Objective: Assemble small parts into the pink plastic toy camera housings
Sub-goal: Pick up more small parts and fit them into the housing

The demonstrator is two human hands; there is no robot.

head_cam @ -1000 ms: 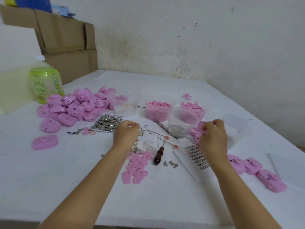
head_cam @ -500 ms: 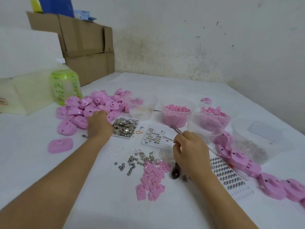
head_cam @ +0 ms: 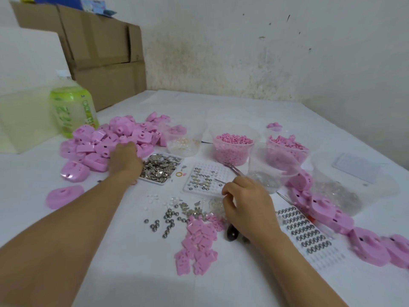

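Left hand [head_cam: 125, 160] is resting on the pink housing pile [head_cam: 104, 140] far left, can't tell if it's gripping one. Right hand [head_cam: 247, 207] is pinching tweezers [head_cam: 233, 169] near the white grid tray [head_cam: 205, 168], centre.

On the white desk [head_cam: 155, 284], the left hand [head_cam: 125, 160] reaches into the far-left heap of pink plastic camera housings [head_cam: 106, 140]; whether it grips one cannot be told. Near the centre, the right hand [head_cam: 250, 209] has its fingers [head_cam: 229, 191] pinching a thin metal pick [head_cam: 218, 181] over a white plastic grid tray [head_cam: 205, 168], just beyond loose steel balls [head_cam: 168, 220].
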